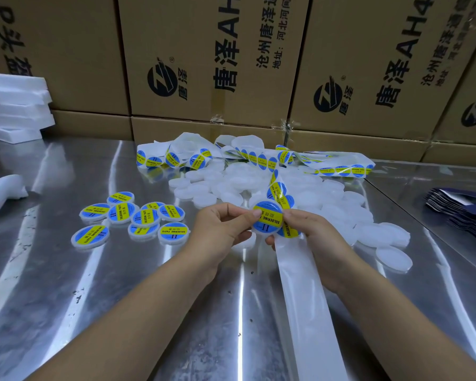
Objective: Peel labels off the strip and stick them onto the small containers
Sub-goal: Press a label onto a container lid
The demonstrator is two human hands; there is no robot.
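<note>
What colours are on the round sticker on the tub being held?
The round sticker is blue with a yellow band across it; head view.

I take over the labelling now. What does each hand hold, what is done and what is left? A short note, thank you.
Left hand pinches a container already labelled; right hand pinches the other edge and holds the label strip.
Done: a group of labelled containers, left on the steel table.
Left: the pile of unlabelled containers; many labels remain on the strip.
</note>
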